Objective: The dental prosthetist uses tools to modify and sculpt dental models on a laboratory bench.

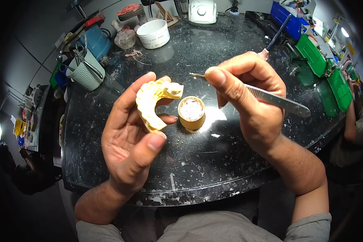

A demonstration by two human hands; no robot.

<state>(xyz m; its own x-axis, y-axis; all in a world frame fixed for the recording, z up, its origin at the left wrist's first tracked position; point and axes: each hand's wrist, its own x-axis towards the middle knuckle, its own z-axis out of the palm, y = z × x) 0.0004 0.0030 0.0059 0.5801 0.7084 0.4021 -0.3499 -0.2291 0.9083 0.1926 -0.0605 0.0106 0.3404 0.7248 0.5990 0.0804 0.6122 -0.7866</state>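
Observation:
My left hand (pixel 129 151) holds a pale yellow horseshoe-shaped dental cast (pixel 146 109) between the thumb and fingers, its row of teeth along the outer left curve. It is raised over the table left of a small tan cup (pixel 192 124) with whitish material inside. On the other side of the cup, my right hand (pixel 258 97) grips a flat silver scalpel (pixel 284 104) with a ridged handle. Its narrow tip points left toward the cast, apart from it. A tiny whitish bit shows at that tip; its exact shape is too small to tell.
The black table (pixel 213 173) is scuffed and specked white. A holder of tools (pixel 86 74), a white tub (pixel 154 35) and a glass flask (pixel 125 37) stand far left. Green bins (pixel 312 56) and a blue bin (pixel 284 18) line the right. Other people sit at both sides.

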